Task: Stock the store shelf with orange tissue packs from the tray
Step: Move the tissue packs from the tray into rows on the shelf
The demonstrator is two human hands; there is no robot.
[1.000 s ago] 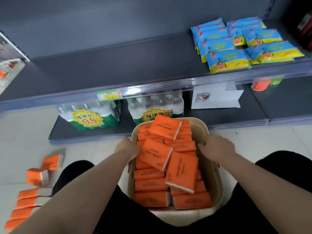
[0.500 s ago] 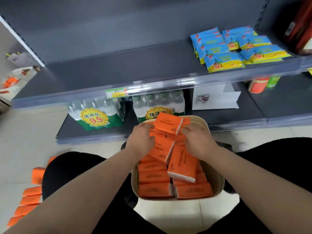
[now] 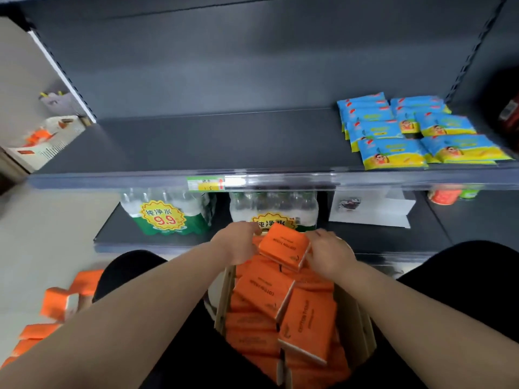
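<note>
The left hand (image 3: 238, 242) and the right hand (image 3: 329, 254) hold one rectangular orange tissue pack (image 3: 283, 245) between them, each with its fingers curled on one side edge of the pack. The pack is over the far end of the beige plastic tray (image 3: 360, 324), which holds many more orange tissue packs (image 3: 264, 293) in a loose pile. The dark grey metal shelf (image 3: 210, 141) is beyond the hands and higher, with blue-and-yellow flat packets (image 3: 393, 153) at its right end.

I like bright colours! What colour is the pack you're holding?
The pack is orange, white-edged; head view shows it.
</note>
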